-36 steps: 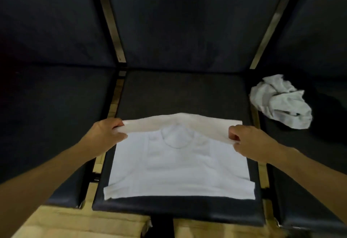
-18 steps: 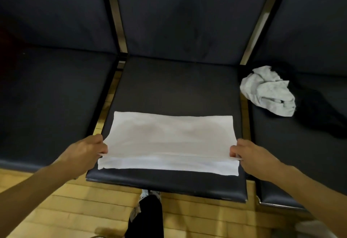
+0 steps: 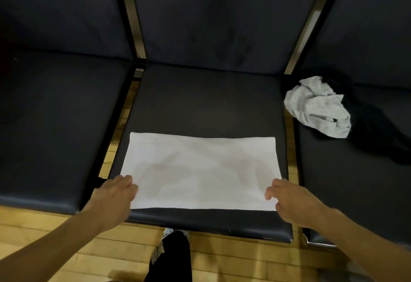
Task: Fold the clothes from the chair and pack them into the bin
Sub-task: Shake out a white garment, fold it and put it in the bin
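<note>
We rest left hand [image 3: 115, 195] & right hand [image 3: 291, 201] on white shirt [image 3: 200, 170] at seat [image 3: 206, 103] front edge, both grips released; grey cloth [image 3: 320, 105] on next seat.

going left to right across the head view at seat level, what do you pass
left hand → white folded shirt → right hand → crumpled grey cloth → dark garment
</note>
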A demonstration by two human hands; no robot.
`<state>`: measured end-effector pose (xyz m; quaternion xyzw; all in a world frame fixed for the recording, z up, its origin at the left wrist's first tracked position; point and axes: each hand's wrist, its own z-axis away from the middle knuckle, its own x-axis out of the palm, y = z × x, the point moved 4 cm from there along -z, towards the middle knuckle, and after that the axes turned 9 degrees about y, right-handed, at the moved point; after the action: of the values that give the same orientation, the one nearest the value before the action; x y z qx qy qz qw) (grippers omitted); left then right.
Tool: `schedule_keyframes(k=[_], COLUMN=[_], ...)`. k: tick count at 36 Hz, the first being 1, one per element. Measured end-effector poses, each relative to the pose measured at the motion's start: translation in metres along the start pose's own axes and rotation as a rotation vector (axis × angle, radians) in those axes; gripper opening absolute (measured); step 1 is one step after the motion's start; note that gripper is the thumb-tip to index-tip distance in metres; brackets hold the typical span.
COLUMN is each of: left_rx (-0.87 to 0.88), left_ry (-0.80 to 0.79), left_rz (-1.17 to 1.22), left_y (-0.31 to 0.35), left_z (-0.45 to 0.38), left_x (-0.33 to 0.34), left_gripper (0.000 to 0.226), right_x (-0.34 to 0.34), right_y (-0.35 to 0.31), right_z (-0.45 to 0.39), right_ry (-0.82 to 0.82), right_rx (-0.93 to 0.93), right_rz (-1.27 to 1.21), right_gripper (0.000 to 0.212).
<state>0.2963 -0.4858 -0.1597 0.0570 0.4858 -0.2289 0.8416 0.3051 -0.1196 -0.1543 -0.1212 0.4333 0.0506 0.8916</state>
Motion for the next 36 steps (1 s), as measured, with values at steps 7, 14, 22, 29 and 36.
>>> schedule_keyframes(k=[7,14,22,29,36], left_rx=[-0.132,-0.278,-0.002,-0.402,-0.664], left_ry=[0.166,0.006,0.184,0.188,0.113], left_rz=[0.314,0.432,0.168,0.338,0.962], left_y=[0.060,0.092,0.017,-0.027,-0.016], left_z=[-0.035,-0.054,-0.112,-0.141,-0.129], left_x=[-0.027,-0.015,-0.008,-0.039,-0.032], left_gripper=[0.033,0.069,0.090,0.076,0.049], right_x=[-0.036,-0.062,-0.046,-0.017,-0.028], right_y=[-0.048,-0.096,-0.075,-0.088,-0.092], right_z=[-0.050,-0.128,-0.152,-0.119,-0.136], right_ry=[0.174,0.332,0.306,0.103,0.203], right_rx=[-0.055,-0.017,0.286,0.587,0.826], right_rz=[-0.034,-0.089,-0.129,-0.524,-0.928], right_gripper=[0.041,0.051,0.042,0.036,0.043])
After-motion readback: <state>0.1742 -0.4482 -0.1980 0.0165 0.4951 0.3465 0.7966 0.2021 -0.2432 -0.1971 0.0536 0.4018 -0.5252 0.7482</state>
